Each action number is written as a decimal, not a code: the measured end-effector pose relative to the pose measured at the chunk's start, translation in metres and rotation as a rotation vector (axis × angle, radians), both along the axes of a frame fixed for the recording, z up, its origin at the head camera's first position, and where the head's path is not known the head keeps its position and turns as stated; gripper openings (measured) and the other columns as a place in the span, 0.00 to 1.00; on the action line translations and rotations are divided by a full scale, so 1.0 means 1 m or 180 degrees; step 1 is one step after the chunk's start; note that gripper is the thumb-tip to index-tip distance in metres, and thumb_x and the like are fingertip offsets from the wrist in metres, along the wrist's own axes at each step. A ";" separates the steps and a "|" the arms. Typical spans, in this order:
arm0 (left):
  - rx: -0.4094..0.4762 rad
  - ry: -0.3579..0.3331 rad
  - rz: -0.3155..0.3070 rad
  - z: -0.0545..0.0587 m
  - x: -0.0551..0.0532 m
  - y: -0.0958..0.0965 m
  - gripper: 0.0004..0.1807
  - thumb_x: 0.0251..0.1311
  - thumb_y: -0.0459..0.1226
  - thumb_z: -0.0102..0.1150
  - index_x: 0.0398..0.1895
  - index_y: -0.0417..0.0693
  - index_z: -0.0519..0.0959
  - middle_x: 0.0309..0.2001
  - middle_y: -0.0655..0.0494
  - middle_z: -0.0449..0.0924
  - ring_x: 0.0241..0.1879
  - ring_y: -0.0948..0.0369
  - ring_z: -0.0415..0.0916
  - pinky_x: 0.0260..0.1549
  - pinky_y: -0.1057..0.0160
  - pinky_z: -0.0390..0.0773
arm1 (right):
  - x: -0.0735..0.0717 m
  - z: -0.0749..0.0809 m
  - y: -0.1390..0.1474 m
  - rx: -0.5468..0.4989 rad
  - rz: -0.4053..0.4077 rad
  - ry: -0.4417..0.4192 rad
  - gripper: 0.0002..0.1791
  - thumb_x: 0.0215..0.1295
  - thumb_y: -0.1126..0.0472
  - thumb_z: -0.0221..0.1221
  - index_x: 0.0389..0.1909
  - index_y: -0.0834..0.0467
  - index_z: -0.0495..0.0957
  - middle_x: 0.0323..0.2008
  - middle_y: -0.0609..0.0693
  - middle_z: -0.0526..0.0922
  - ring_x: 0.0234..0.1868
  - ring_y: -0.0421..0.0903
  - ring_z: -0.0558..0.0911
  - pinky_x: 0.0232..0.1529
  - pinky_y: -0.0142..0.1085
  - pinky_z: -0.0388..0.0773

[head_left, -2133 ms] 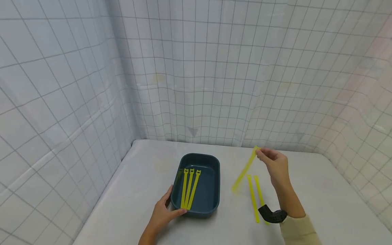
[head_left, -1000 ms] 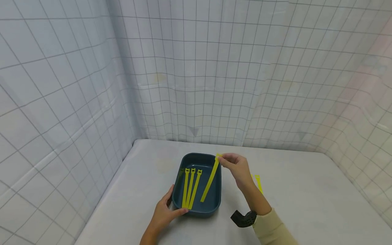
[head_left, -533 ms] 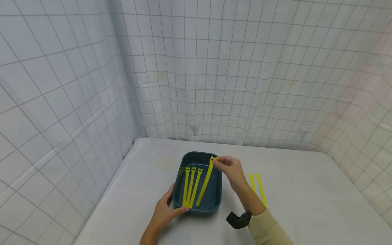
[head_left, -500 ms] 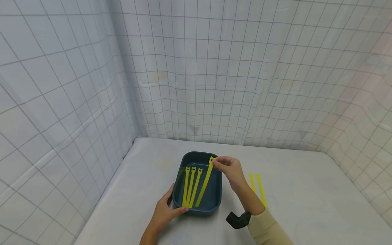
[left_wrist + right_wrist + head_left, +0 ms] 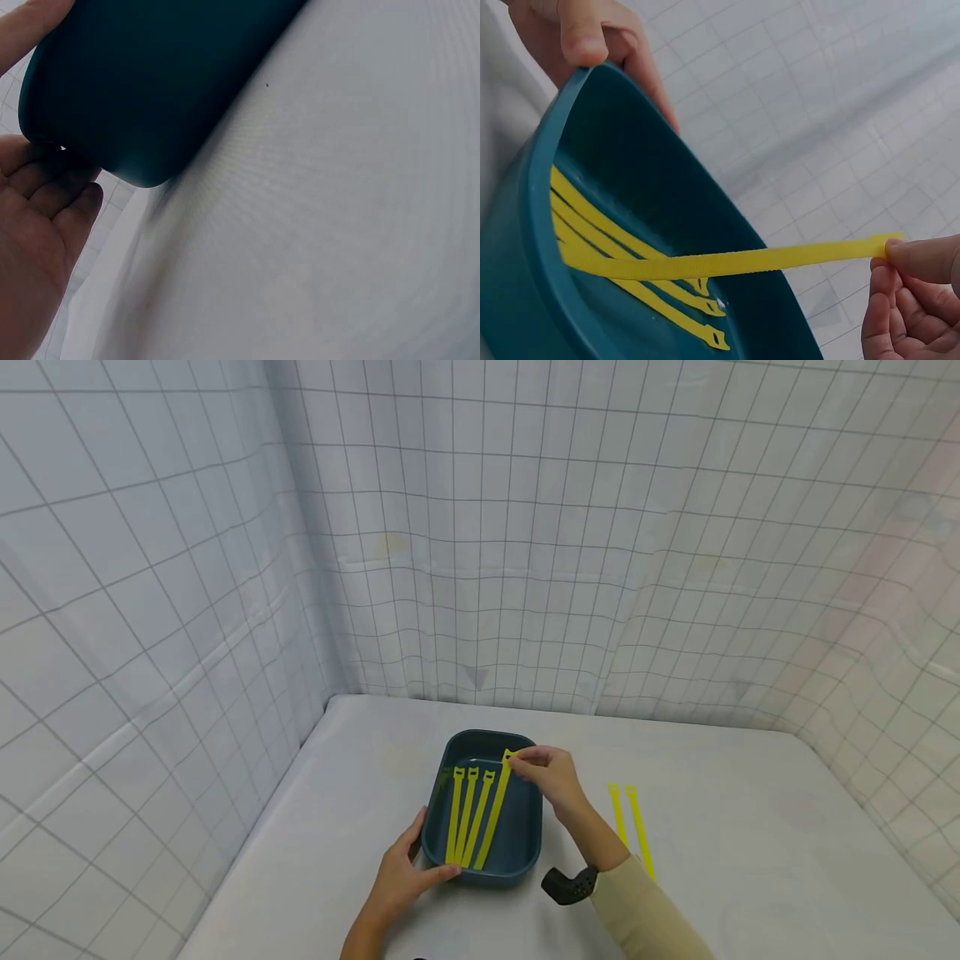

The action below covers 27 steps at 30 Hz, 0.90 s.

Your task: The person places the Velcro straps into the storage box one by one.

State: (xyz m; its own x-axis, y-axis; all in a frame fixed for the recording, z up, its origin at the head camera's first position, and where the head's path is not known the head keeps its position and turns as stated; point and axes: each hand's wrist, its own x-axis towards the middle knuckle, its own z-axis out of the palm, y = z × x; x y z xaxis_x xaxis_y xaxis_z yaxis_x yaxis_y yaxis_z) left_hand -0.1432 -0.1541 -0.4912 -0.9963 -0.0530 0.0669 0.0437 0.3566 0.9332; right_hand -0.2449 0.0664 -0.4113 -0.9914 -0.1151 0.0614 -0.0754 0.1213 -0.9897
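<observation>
Your sleeve (image 5: 648,910): beige, right arm, with a black wrist unit (image 5: 570,887) at the cuff. Your left hand (image 5: 401,881): closed on the near-left corner of the tray (image 5: 519,843), thumb over the rim, fingers along the outer side. Tray: one, dark teal, rounded corners, set on the bench (image 5: 360,777) nearer its left edge than its right. Ties in tray (image 5: 466,814): three, yellow, fanned, slotted heads toward the bench's far edge, tails gathered at the tray's near end. Loose ties (image 5: 638,818): two, yellow, on the bench to the right of the tray, tails hidden behind your right arm. Held tie (image 5: 765,259): one, yellow, raised at the head, its tail bending down inside the tray. Your right hand (image 5: 551,772): thumb and fingers pinching that head, above the tray's right side. Sheet (image 5: 480,527): white, grey grid, hanging beyond the bench's far edge.
</observation>
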 end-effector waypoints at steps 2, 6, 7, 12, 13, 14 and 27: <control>-0.0003 0.0005 0.0002 0.001 0.000 0.000 0.55 0.39 0.44 0.74 0.69 0.36 0.53 0.68 0.43 0.53 0.66 0.49 0.52 0.59 0.54 0.59 | -0.003 -0.002 -0.002 0.0103 -0.0018 -0.0003 0.10 0.57 0.63 0.63 0.35 0.68 0.80 0.31 0.54 0.82 0.32 0.46 0.80 0.38 0.37 0.80; -0.0006 -0.0020 0.0006 0.001 0.000 0.001 0.55 0.40 0.44 0.74 0.69 0.37 0.53 0.68 0.43 0.53 0.66 0.49 0.52 0.59 0.53 0.59 | -0.008 -0.005 -0.003 0.0242 -0.0066 -0.0053 0.10 0.56 0.63 0.63 0.34 0.67 0.80 0.30 0.54 0.83 0.31 0.46 0.81 0.38 0.36 0.80; -0.0007 -0.0018 0.0004 0.002 0.000 0.001 0.55 0.40 0.44 0.74 0.69 0.36 0.53 0.68 0.43 0.53 0.66 0.49 0.52 0.59 0.53 0.59 | -0.009 -0.006 -0.003 0.0268 -0.0078 -0.0062 0.09 0.56 0.64 0.63 0.34 0.67 0.81 0.30 0.53 0.83 0.31 0.46 0.81 0.38 0.37 0.80; -0.0018 -0.0021 0.0025 0.001 0.000 0.001 0.55 0.39 0.45 0.74 0.69 0.36 0.53 0.68 0.43 0.53 0.66 0.49 0.53 0.59 0.53 0.59 | -0.013 -0.010 -0.005 0.0382 -0.0100 0.0010 0.09 0.56 0.65 0.63 0.33 0.68 0.81 0.29 0.54 0.83 0.30 0.46 0.81 0.38 0.40 0.80; -0.0020 -0.0017 0.0028 0.001 0.001 0.001 0.55 0.39 0.45 0.74 0.69 0.36 0.53 0.68 0.43 0.53 0.66 0.49 0.53 0.59 0.53 0.59 | -0.014 -0.011 -0.006 0.0424 -0.0094 0.0059 0.09 0.56 0.65 0.63 0.33 0.68 0.81 0.29 0.54 0.83 0.31 0.46 0.81 0.38 0.40 0.80; -0.0014 -0.0019 0.0035 0.001 0.001 0.000 0.55 0.39 0.45 0.74 0.69 0.36 0.53 0.68 0.43 0.54 0.65 0.49 0.53 0.59 0.53 0.60 | -0.015 -0.011 -0.007 0.0482 -0.0091 0.0105 0.08 0.56 0.65 0.63 0.33 0.68 0.81 0.29 0.54 0.83 0.31 0.46 0.81 0.37 0.41 0.81; -0.0027 -0.0039 0.0019 0.003 0.001 0.002 0.55 0.39 0.47 0.74 0.69 0.37 0.53 0.68 0.44 0.53 0.66 0.49 0.53 0.59 0.53 0.60 | -0.025 -0.020 -0.017 0.1042 -0.0151 0.0279 0.05 0.54 0.67 0.64 0.28 0.67 0.81 0.25 0.53 0.82 0.26 0.47 0.80 0.28 0.38 0.80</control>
State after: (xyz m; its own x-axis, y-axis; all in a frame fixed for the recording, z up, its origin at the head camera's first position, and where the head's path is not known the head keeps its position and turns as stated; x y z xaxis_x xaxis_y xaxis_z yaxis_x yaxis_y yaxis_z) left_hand -0.1419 -0.1526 -0.4885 -0.9968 -0.0583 0.0552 0.0302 0.3648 0.9306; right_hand -0.2704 0.0493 -0.4315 -0.9888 -0.0967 0.1140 -0.1451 0.4370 -0.8877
